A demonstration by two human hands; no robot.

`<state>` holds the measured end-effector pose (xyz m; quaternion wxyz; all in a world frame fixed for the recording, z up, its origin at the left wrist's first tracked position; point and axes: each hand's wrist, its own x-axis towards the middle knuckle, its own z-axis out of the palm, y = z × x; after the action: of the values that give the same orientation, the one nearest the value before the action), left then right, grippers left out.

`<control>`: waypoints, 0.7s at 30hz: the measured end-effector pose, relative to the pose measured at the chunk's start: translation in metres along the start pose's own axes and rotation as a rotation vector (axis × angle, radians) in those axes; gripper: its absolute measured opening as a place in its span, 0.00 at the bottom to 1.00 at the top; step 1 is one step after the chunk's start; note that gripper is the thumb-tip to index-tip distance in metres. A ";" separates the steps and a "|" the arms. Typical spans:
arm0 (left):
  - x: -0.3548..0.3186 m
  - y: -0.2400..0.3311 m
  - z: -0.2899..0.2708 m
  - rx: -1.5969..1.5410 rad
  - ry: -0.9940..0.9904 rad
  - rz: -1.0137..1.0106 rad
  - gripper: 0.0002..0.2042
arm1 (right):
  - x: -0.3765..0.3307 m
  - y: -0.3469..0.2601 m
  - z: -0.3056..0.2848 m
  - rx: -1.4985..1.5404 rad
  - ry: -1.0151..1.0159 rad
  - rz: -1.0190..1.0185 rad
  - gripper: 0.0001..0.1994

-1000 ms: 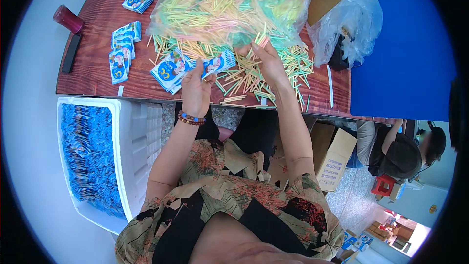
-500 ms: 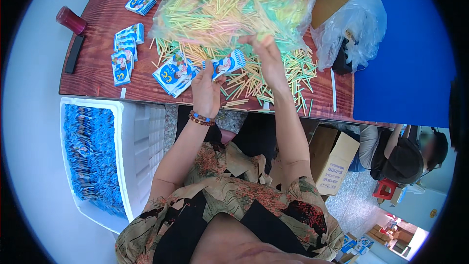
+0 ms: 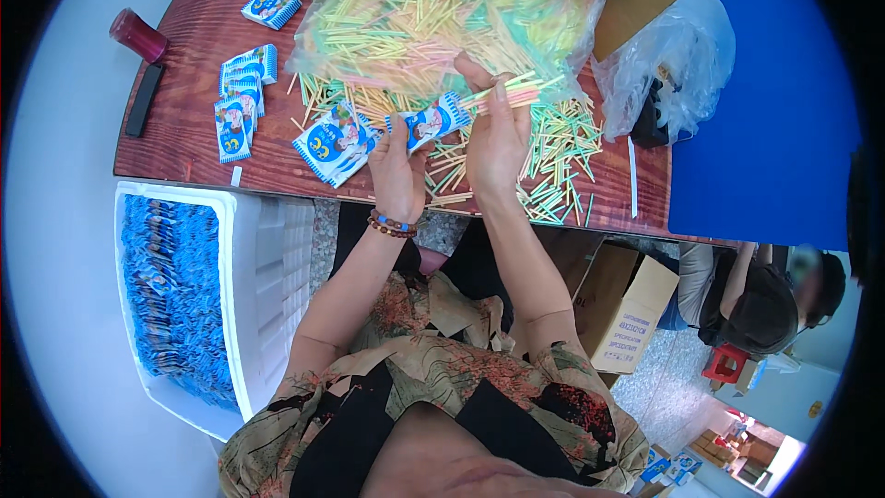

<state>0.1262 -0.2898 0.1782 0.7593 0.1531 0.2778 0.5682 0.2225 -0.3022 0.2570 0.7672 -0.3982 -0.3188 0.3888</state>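
Observation:
A small blue-and-white packet [image 3: 431,122] is pinched in my left hand [image 3: 395,177], above the table's front edge. My right hand [image 3: 494,152] grips a bundle of thin pastel sticks [image 3: 522,96] between thumb and fingers, its left ends beside the packet's right end. Whether the sticks enter the packet, I cannot tell. More packets [image 3: 330,148] lie just left of my left hand. Loose yellow, green and orange sticks [image 3: 558,166] are heaped under and around both hands. Behind them is a large clear plastic bag [image 3: 396,28] full of such sticks.
Several packets [image 3: 241,101] and a dark red cylinder [image 3: 138,35] are on the table's left. At lower left stands a white foam box [image 3: 235,314] of blue packets. A crumpled plastic bag [image 3: 691,46] sits at right. Another person [image 3: 761,304] is at far right.
My right hand has come down and left to the packet's end, and the stick bundle in it now points toward the packet. My left hand has shifted slightly right, still holding the packet.

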 end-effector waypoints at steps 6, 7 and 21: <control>-0.001 0.004 0.002 -0.061 -0.003 0.058 0.12 | -0.009 0.017 0.016 -0.145 -0.035 -0.060 0.13; 0.000 0.007 0.000 -0.092 -0.024 0.075 0.11 | -0.012 0.017 0.021 -0.207 -0.052 -0.065 0.13; 0.005 0.032 -0.005 -0.166 -0.164 0.078 0.15 | -0.010 0.019 0.035 -0.192 -0.181 -0.023 0.22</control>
<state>0.0994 -0.2761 0.1901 0.7670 0.1461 0.1607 0.6038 0.1832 -0.2904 0.2556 0.6979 -0.4295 -0.4270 0.3822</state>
